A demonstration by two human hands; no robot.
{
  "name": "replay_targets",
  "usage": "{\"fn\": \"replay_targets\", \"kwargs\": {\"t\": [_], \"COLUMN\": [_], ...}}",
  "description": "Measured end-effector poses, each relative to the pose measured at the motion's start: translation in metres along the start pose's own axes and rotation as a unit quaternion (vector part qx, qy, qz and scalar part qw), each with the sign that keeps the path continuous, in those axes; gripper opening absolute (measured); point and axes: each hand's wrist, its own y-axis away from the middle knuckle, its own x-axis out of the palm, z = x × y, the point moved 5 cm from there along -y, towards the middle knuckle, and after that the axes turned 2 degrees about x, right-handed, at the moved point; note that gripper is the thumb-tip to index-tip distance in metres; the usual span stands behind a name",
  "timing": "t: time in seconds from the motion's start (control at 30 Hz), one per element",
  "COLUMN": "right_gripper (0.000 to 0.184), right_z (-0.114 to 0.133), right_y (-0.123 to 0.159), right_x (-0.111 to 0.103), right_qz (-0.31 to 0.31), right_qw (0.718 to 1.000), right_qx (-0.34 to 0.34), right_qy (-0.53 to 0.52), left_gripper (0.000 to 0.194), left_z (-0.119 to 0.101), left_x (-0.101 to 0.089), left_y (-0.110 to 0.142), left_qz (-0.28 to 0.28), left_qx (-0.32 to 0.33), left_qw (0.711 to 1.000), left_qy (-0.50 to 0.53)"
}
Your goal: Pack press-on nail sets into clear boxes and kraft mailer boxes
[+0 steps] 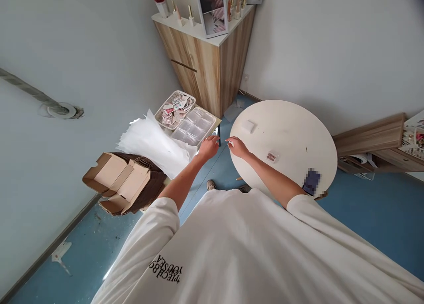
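Note:
My left hand (208, 147) hangs in the air by the front corner of a tray of clear plastic boxes (194, 125). Its fingers are loosely stretched and apart, with nothing visible in them. Facing it across a small gap, my right hand (238, 146) hovers at the left edge of a round white table (288, 118). That hand is also open, fingers slightly bent, and holds nothing I can see. On the tabletop lie a small clear case with reddish pieces (272, 157) and a small white packet (249, 126).
Left of me are a white basket of small printed cards (176, 108), white paper sheets (155, 140) and stacked brown cardboard boxes (124, 182). A wooden cabinet (198, 61) with bottles fills the corner. A blurred dark object (312, 181) lies at the table's right. Wooden shelving (371, 134) stands farther right.

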Motion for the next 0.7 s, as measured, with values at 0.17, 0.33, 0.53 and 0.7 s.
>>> {"fn": "replay_targets", "kwargs": {"t": [0.17, 0.33, 0.53, 0.7], "right_gripper": [0.027, 0.018, 0.006, 0.007], "right_z": [0.052, 0.101, 0.156, 0.181], "right_y": [-0.031, -0.058, -0.076, -0.073], "right_x": [0.05, 0.097, 0.135, 0.155], "right_qz": [0.024, 0.07, 0.082, 0.106], "right_qw": [0.998, 0.993, 0.993, 0.986], "right_qx": [-0.005, -0.024, -0.068, -0.129], "right_qy": [-0.058, -0.09, -0.052, 0.013], "left_gripper": [0.048, 0.066, 0.066, 0.064], "left_z": [0.068, 0.135, 0.187, 0.209], "left_x": [-0.038, -0.072, -0.09, -0.078], "left_y": [0.017, 0.038, 0.065, 0.085], "left_qz": [-0.038, -0.066, -0.106, -0.092], "left_qx": [-0.033, -0.075, -0.127, -0.175], "left_qw": [0.999, 0.995, 0.986, 0.978], "left_qy": [0.008, 0.014, 0.025, 0.064]}}
